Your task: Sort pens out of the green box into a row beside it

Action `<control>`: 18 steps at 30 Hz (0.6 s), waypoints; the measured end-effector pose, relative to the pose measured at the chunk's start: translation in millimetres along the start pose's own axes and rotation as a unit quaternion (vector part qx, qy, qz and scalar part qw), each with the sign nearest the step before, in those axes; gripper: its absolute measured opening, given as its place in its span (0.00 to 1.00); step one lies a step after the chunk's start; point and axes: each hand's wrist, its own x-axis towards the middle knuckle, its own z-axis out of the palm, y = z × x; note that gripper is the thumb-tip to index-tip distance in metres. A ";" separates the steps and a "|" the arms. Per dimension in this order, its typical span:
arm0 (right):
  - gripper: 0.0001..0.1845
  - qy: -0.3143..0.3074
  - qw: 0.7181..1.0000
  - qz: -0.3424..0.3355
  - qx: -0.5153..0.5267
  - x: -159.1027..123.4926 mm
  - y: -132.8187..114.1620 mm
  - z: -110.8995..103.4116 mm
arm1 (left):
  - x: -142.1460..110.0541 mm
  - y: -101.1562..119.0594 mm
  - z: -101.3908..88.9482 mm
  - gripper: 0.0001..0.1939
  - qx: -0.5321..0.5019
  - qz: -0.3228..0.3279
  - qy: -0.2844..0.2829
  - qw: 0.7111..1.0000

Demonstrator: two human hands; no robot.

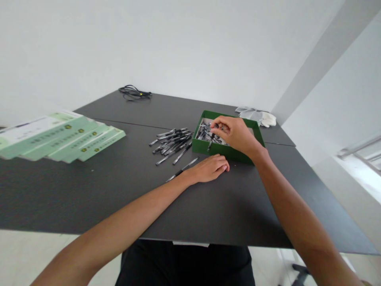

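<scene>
Pen point(212, 142) pinched in R hand point(233, 135) over green box point(223, 153), L hand point(208, 169) apart, flat on table point(89, 190) nr loose pen point(181, 169)

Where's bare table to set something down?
Bare dark tabletop lies in front of the left hand, and between the green booklets and the loose black pens. Crowded: the green box, where the right hand pinches a pen.

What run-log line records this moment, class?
right hand: grips pen | in: green box | left hand: resting on table | nearby: loose pens
</scene>
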 end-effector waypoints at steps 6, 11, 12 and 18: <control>0.21 0.122 0.992 0.042 0.018 -0.9 8.3 -14.9 | -0.5 -5.5 6.0 0.16 0.018 0.002 0.008 1.000; 0.25 0.123 0.990 0.039 0.050 -1.1 3.5 -5.0 | -0.4 -4.8 5.7 0.16 0.019 -0.003 0.010 1.000; 0.26 0.109 0.992 0.037 0.057 -1.2 0.5 -2.1 | -0.4 -4.4 5.3 0.16 0.019 -0.002 0.009 1.000; 0.25 0.002 0.998 0.019 0.067 -1.8 -22.3 14.7 | -0.2 -3.3 4.9 0.15 0.009 -0.008 0.013 1.000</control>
